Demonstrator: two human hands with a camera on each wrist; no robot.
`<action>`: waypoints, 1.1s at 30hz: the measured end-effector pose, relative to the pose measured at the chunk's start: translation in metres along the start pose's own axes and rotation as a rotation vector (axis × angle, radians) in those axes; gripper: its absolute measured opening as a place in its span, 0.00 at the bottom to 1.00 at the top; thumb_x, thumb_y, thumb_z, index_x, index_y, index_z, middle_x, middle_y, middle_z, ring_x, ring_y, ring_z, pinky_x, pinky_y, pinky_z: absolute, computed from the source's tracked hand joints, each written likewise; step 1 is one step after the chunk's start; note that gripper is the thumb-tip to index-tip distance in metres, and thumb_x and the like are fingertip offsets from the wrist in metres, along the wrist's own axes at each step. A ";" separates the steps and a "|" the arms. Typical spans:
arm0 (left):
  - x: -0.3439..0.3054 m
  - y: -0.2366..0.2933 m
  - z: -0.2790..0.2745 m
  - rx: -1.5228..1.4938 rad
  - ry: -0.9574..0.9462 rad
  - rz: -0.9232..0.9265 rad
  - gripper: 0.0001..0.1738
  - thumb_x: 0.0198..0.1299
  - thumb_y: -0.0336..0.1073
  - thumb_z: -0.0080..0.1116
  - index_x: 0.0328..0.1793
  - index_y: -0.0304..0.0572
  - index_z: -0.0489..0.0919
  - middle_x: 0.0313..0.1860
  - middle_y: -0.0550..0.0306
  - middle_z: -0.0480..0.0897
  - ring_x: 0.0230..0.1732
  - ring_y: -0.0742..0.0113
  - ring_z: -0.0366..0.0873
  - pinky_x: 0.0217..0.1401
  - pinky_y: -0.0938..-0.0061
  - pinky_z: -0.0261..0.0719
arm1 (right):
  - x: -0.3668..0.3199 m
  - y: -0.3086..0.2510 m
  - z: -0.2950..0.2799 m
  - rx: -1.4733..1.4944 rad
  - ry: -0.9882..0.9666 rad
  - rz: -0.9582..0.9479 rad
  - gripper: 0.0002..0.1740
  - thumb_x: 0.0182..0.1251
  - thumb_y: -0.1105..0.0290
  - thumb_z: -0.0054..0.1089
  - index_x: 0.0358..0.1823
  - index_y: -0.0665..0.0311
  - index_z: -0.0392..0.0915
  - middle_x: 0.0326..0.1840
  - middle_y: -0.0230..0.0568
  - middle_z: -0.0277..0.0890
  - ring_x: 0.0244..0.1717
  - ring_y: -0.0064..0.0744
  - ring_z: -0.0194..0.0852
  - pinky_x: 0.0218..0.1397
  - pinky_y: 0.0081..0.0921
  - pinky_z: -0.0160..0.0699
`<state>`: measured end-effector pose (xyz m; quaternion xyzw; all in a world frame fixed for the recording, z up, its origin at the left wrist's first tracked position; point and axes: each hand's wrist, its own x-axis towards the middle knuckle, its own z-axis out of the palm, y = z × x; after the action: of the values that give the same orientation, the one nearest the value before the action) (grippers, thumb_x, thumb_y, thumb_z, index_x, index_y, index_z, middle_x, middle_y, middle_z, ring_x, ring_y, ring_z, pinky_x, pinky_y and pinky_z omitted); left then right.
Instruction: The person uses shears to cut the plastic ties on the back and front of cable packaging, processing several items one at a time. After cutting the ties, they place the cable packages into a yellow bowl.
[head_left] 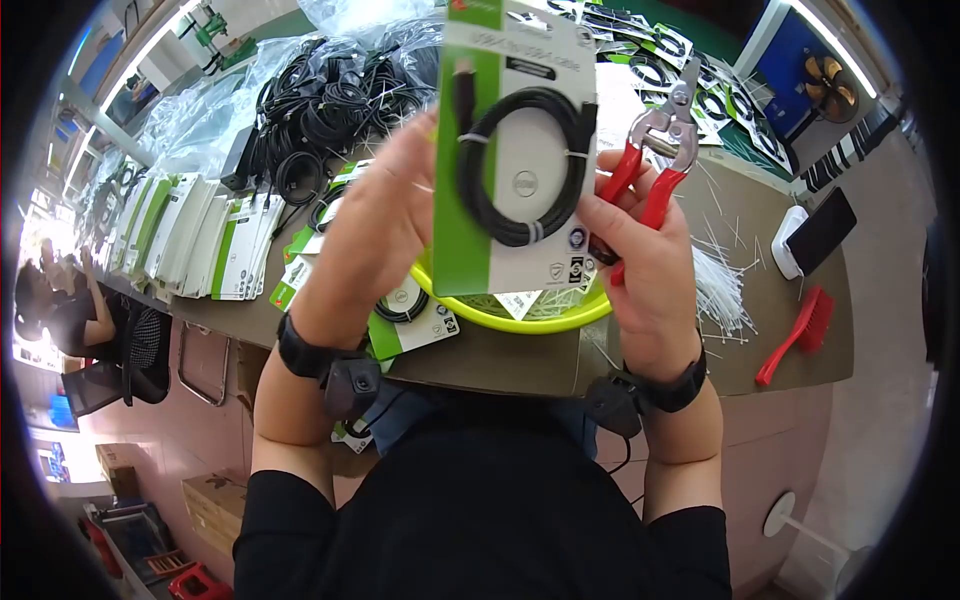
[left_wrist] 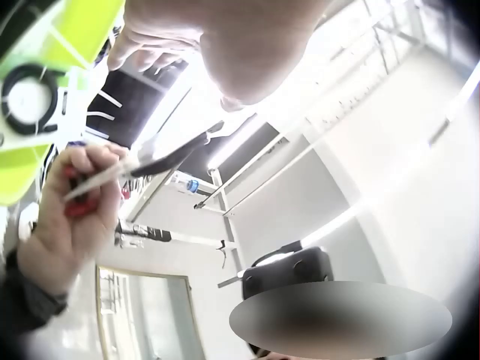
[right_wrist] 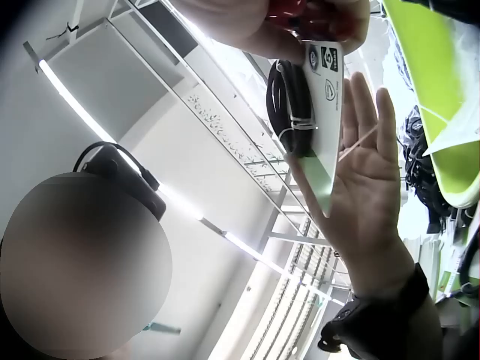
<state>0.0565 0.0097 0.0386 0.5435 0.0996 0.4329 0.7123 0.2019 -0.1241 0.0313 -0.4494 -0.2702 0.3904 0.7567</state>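
My right hand (head_left: 650, 265) holds red-handled cutters (head_left: 655, 150), blades pointing up, and also grips the right edge of a green-and-white cardboard card (head_left: 515, 270). On the card a coiled black cable (head_left: 535, 230) is fastened by white ties. My left hand (head_left: 385, 215) is blurred at the card's left side in the head view, partly hidden behind it. In the right wrist view the left palm (right_wrist: 367, 187) faces the card with fingers straight, a thin white strip near them. Below the card stands a yellow-green basin (head_left: 520, 325) with white tie scraps in it.
Stacked cards (head_left: 185, 240) and a heap of black cables (head_left: 340, 95) lie on the left. Finished-looking cable cards (head_left: 715, 105) spread at the back right. White cable ties (head_left: 720, 290), a red brush (head_left: 800, 335) and a phone on a stand (head_left: 820, 230) occupy the table's right side.
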 end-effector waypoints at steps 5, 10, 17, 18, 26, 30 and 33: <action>-0.015 -0.001 0.007 -0.091 -0.150 -0.162 0.23 0.69 0.30 0.44 0.68 0.32 0.59 0.59 0.50 0.72 0.60 0.66 0.71 0.63 0.71 0.70 | 0.002 0.006 -0.006 -0.280 0.009 -0.112 0.18 0.62 0.76 0.59 0.53 0.67 0.69 0.44 0.38 0.76 0.43 0.24 0.76 0.48 0.21 0.74; -0.011 -0.006 0.004 0.094 -0.063 -0.082 0.20 0.68 0.30 0.45 0.64 0.32 0.61 0.53 0.52 0.75 0.54 0.69 0.74 0.58 0.75 0.73 | -0.001 0.007 -0.004 -0.317 0.002 -0.155 0.19 0.62 0.73 0.61 0.53 0.68 0.69 0.43 0.39 0.76 0.42 0.23 0.75 0.47 0.20 0.73; -0.006 0.001 -0.018 0.320 0.079 0.128 0.18 0.68 0.30 0.46 0.61 0.32 0.62 0.52 0.53 0.76 0.52 0.72 0.74 0.55 0.78 0.73 | -0.012 -0.018 -0.016 -1.562 -0.183 -0.739 0.29 0.46 0.74 0.68 0.54 0.66 0.72 0.42 0.44 0.75 0.44 0.42 0.72 0.49 0.34 0.71; -0.006 0.000 -0.019 0.395 0.094 0.175 0.17 0.68 0.30 0.46 0.61 0.32 0.62 0.52 0.53 0.76 0.51 0.72 0.74 0.54 0.78 0.73 | -0.012 -0.017 -0.016 -1.563 -0.185 -0.739 0.29 0.46 0.74 0.68 0.54 0.66 0.72 0.42 0.44 0.75 0.44 0.42 0.72 0.49 0.34 0.71; -0.012 -0.001 -0.017 0.819 0.064 0.456 0.17 0.67 0.30 0.48 0.59 0.32 0.63 0.49 0.52 0.76 0.46 0.70 0.74 0.50 0.76 0.73 | -0.013 -0.011 -0.010 -1.648 -0.178 -0.733 0.30 0.42 0.76 0.66 0.54 0.64 0.73 0.42 0.43 0.74 0.45 0.44 0.69 0.49 0.37 0.68; -0.016 -0.003 -0.011 0.954 0.094 0.540 0.17 0.66 0.30 0.49 0.58 0.32 0.63 0.49 0.51 0.76 0.45 0.66 0.75 0.48 0.75 0.73 | -0.016 -0.018 -0.003 -1.786 -0.167 -0.773 0.29 0.42 0.75 0.67 0.53 0.64 0.74 0.40 0.43 0.74 0.43 0.42 0.70 0.46 0.35 0.69; -0.020 -0.005 -0.009 1.052 0.101 0.521 0.17 0.67 0.30 0.48 0.59 0.33 0.63 0.50 0.51 0.76 0.45 0.65 0.76 0.49 0.74 0.74 | -0.013 -0.022 -0.002 -1.908 -0.269 -0.649 0.28 0.44 0.76 0.67 0.52 0.65 0.74 0.39 0.43 0.76 0.40 0.42 0.74 0.44 0.33 0.72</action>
<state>0.0412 0.0013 0.0238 0.8090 0.1978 0.5116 0.2115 0.2043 -0.1421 0.0486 -0.7231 -0.6608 -0.1650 0.1151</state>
